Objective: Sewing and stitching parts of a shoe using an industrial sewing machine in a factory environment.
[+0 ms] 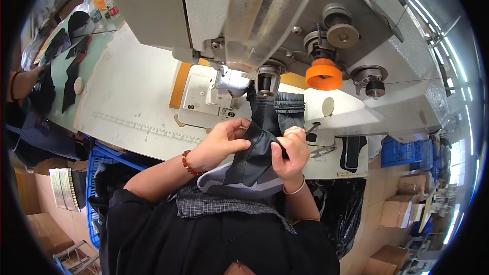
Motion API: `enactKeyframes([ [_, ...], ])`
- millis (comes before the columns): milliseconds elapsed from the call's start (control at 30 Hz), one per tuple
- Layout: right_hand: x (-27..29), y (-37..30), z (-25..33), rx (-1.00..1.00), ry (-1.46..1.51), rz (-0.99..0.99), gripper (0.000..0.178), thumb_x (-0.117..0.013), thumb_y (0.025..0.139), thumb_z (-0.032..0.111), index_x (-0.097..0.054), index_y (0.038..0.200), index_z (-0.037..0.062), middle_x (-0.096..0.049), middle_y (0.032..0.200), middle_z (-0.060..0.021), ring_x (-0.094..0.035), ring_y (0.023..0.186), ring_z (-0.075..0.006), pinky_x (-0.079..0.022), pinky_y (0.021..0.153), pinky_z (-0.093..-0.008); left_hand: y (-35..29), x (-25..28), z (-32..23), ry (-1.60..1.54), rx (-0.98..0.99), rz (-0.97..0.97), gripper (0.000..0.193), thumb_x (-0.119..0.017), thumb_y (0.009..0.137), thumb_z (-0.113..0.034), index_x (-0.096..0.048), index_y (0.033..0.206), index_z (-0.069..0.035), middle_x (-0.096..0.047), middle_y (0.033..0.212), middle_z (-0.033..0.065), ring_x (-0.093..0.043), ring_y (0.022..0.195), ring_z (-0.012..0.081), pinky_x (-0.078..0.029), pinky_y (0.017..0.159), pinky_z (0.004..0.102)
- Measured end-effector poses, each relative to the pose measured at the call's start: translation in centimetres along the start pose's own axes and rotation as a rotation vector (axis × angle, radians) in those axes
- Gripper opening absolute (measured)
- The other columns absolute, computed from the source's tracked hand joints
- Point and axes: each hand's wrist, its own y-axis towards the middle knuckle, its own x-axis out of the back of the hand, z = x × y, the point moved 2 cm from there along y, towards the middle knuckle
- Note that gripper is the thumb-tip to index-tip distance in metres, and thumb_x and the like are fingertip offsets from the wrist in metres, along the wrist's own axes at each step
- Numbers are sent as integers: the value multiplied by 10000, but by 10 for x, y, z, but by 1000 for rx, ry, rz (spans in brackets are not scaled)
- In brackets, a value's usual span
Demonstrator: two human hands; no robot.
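Workshop, white sewing table (132, 91) under big grey sewing machine (265, 15) with orange knob (324, 75). Blue crate (99, 160) low on left, another blue crate (402, 152) on right. Brown cardboard boxes (402, 203) stacked on floor at right — plain, square. Dark grey shoe piece (260, 153) sits at table edge, just below needle part. Left hand (221, 142) pinches its left edge, fingers curled shut. Right hand (290, 155) grips its right side — thumb pressed on top.

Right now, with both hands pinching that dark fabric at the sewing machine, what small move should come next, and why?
Probably ease the dark fabric piece forward. The left hand and right hand pinch its folded edge just short of the sewing machine, so it looks lined up for feeding.
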Motion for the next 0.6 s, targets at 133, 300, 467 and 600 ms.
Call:
enactKeyframes([
  [133, -5, -2, 8, 111, -84, 42, 123, -762, 803, 80, -654, 845, 38, -550, 730, -59, -571, 722, -275, -487, 724, -422, 1, -3, -5, 230, -68, -108, 267, -730, 946, -48, -564, 1152, -13, -650, 960, -5, -588, 848, 24, -500, 752, 196],
  [300, -10, -6, 19, 215, -165, 94, 126, -764, 782, 87, -654, 829, 47, -540, 710, -38, -585, 718, -246, -498, 740, -415, 4, -5, -11, 725, -228, -274, 209, -766, 940, -73, -568, 994, -34, -536, 818, -54, -481, 731, -9, -407, 620, 187],
  [467, -6, -8, 19, 174, -120, 61, 118, -746, 765, 85, -641, 802, 47, -522, 695, -42, -583, 720, -251, -503, 741, -411, 0, 7, 1, 269, -134, -216, 138, -671, 1020, -149, -562, 961, -88, -544, 831, -69, -493, 710, 23, -397, 621, 209],
  [600, -3, -9, 17, 116, -41, 32, 113, -726, 741, 63, -618, 765, 39, -519, 694, -56, -577, 718, -265, -509, 735, -422, -6, 11, 12, 20, -117, -183, 135, -679, 1026, -168, -572, 985, -97, -571, 890, -64, -507, 753, 20, -397, 638, 199],
])
